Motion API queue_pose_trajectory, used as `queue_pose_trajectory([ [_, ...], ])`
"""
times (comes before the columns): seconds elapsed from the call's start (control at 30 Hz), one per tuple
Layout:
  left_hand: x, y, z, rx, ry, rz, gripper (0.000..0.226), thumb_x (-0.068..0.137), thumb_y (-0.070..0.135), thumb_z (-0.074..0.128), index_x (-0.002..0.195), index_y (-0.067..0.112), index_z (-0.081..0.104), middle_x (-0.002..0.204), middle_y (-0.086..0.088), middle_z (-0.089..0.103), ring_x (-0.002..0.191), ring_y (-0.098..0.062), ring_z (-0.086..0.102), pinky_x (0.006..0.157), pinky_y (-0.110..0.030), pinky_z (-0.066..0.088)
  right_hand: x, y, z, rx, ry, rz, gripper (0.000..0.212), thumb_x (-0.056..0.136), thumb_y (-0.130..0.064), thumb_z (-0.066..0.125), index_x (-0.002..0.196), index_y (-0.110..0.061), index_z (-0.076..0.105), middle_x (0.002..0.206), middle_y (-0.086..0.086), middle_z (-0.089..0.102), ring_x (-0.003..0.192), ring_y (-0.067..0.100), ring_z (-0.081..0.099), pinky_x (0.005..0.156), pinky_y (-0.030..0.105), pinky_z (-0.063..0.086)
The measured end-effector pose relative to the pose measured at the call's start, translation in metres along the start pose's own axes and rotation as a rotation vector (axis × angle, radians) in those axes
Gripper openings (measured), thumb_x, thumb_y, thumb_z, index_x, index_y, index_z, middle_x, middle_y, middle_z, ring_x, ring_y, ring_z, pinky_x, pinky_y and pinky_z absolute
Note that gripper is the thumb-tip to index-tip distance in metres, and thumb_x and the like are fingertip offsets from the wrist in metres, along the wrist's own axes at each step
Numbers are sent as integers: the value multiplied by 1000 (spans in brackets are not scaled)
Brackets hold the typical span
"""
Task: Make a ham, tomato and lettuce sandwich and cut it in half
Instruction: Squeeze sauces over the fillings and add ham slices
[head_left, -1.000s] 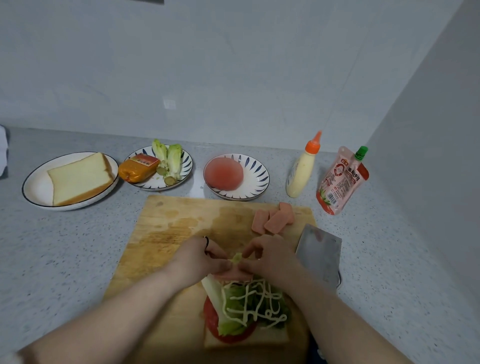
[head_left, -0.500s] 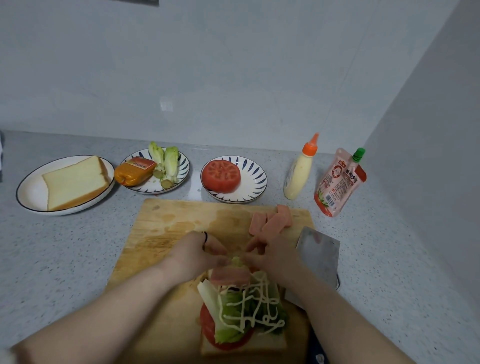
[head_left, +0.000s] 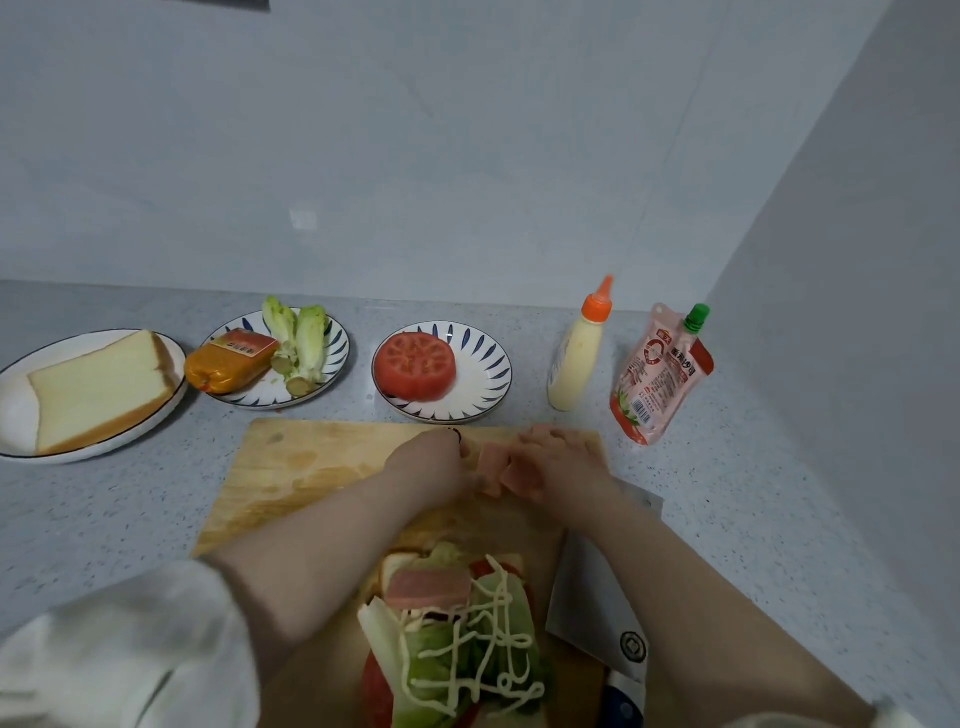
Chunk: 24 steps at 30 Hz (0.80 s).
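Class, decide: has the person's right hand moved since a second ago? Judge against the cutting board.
Yes. The right hand moved from the sandwich toward the cutting board's far edge, reaching the loose ham slices.

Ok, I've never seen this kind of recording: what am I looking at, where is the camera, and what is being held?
No machine here: the two grips are a person's bare hands, filmed by one camera worn on the head, looking down. On the cutting board lies an open sandwich topped with one ham slice, with a cleaver beside it. Behind stand plates of bread, wrapped sausage with lettuce stalks, and tomato, plus a sauce bottle and a red pouch. The right grip pinches ham slices near the board's far edge; the left grip touches them, but blur hides how.
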<state>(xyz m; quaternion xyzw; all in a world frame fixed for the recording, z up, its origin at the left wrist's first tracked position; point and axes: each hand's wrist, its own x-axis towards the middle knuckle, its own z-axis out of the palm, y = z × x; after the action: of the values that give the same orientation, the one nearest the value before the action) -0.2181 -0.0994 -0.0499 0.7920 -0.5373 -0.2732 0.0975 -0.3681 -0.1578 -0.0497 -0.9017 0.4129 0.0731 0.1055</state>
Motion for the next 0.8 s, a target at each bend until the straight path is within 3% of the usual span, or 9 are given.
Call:
queue_pose_trajectory([
  [0.1, 6, 8, 7, 26, 24, 0, 32, 73, 48, 64, 85, 19, 55, 88, 0, 60, 86, -21, 56, 67, -28, 39, 2, 3, 2, -55, 30, -42, 40, 89, -39, 45, 129, -32, 44, 142, -1, 37, 133, 26, 24, 105, 39, 22],
  [0.2, 10, 14, 10, 77, 80, 3, 29, 82, 42, 53, 91, 14, 58, 102, -7, 63, 95, -26, 58, 73, -31, 41, 3, 5, 4, -69, 60, -42, 32, 88, -33, 49, 119, -26, 52, 137, 1, 40, 128, 25, 29, 102, 37, 25],
  [0.47, 17, 18, 3, 16, -27, -122, 18, 76, 35, 65, 78, 20, 53, 104, -4, 63, 100, -24, 58, 75, -27, 37, -4, 11, 1, 33, 81, -24, 27, 91, -31, 47, 112, -23, 61, 125, 1, 52, 116, 22, 40, 92, 30, 29],
  [0.6, 15, 22, 1, 26, -35, -137, 29, 74, 37, 67, 66, 21, 43, 94, 0, 58, 100, -23, 55, 76, -29, 31, -8, 10, 0, 52, 68, -28, 26, 91, -29, 47, 110, -23, 63, 122, 3, 53, 114, 22, 41, 91, 29, 30],
  [0.8, 13, 25, 7, -109, 39, -107, 27, 75, 26, 65, 62, 21, 42, 81, 0, 55, 89, -24, 56, 70, -27, 34, -19, 6, 0, 118, 162, -37, 27, 91, -29, 47, 110, -18, 63, 118, 5, 56, 110, 21, 47, 89, 27, 33],
])
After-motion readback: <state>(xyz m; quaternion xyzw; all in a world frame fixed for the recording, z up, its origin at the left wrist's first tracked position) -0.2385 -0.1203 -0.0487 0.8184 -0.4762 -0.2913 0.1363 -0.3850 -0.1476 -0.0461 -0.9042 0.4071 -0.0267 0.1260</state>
